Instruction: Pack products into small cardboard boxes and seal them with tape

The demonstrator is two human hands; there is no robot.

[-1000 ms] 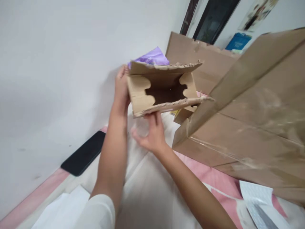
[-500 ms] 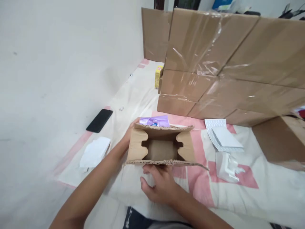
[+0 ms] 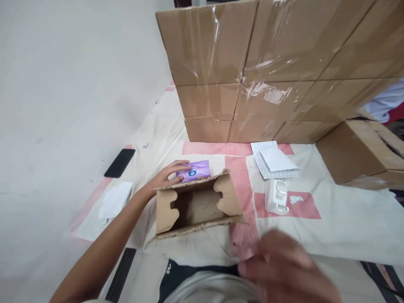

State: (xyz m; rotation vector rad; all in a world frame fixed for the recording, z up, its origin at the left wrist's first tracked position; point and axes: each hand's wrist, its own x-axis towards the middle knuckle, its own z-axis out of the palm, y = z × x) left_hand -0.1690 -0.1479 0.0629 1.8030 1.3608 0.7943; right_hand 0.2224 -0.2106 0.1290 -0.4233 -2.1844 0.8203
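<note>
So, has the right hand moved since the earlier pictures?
Yes: the right hand moved rightward, off the open box, judged against the white tape dispenser.

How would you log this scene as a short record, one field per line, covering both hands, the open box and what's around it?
left hand: fingers on the purple pack, at the far side of the open box
right hand: blurred, near the camera; cannot tell whether it holds anything
open box: cardboard, on the cloth, opening towards the camera
left side: black phone, white paper
right side: white tape dispenser, patterned sheet
behind: large taped cardboard
</note>
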